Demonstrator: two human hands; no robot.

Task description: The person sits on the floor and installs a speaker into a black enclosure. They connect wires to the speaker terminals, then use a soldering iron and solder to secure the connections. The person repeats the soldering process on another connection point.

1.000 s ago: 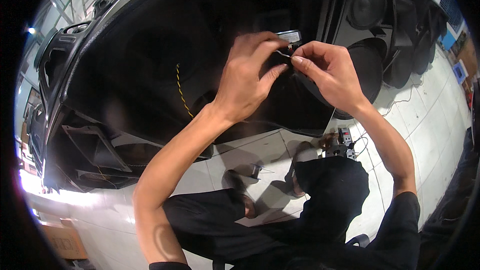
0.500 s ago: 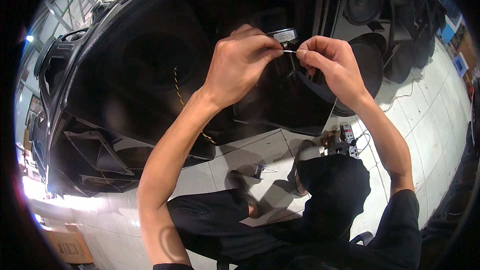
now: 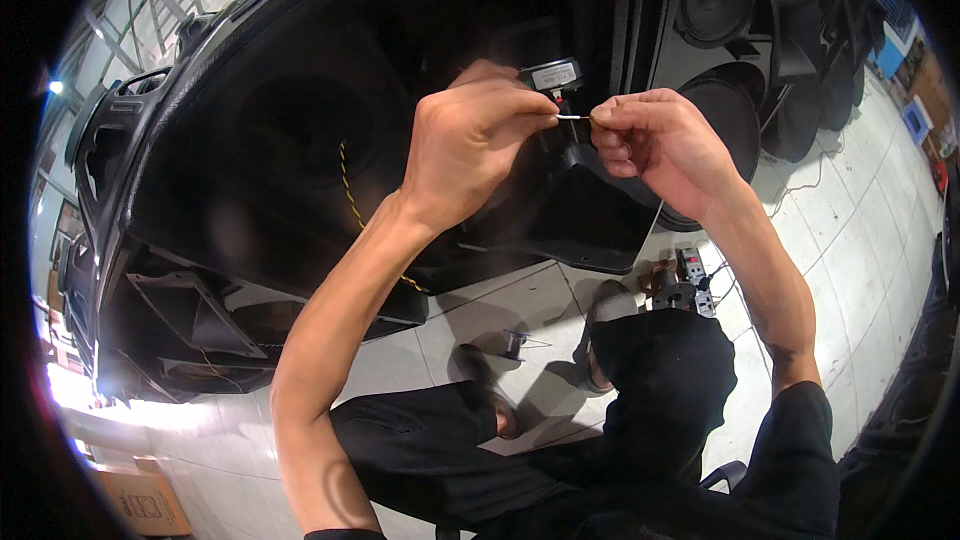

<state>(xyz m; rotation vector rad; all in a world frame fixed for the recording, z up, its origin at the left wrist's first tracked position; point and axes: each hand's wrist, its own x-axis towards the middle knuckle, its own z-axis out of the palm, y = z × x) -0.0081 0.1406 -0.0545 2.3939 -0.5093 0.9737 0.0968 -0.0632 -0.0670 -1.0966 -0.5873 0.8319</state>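
The work looks partway along. A thin, straight wire with a white sleeve (image 3: 570,117) is stretched between both hands, and its right end, beyond the white, looks darker; whether that part is bare metal is too small to tell. No finished joint can be made out on it, so I judge the handling of this wire to be unfinished. A twisted black-and-yellow cable (image 3: 348,188) shows a loose upper end, so that end seems not dealt with.

The left hand (image 3: 455,145) has thumb and forefinger pressed together on the wire's left end. The right hand (image 3: 665,145) pinches the other end between thumb and forefinger, its remaining fingers loosely curled.

The wire runs nearly level above the large black speaker cabinet (image 3: 235,170), toward that cabinet's right edge and well in from its near edge. Just behind it sits a round, dark metal-rimmed part with a pale label (image 3: 556,76), a small white-and-red piece at its lower edge. Whether the wire connects to that part is hidden by the fingers.
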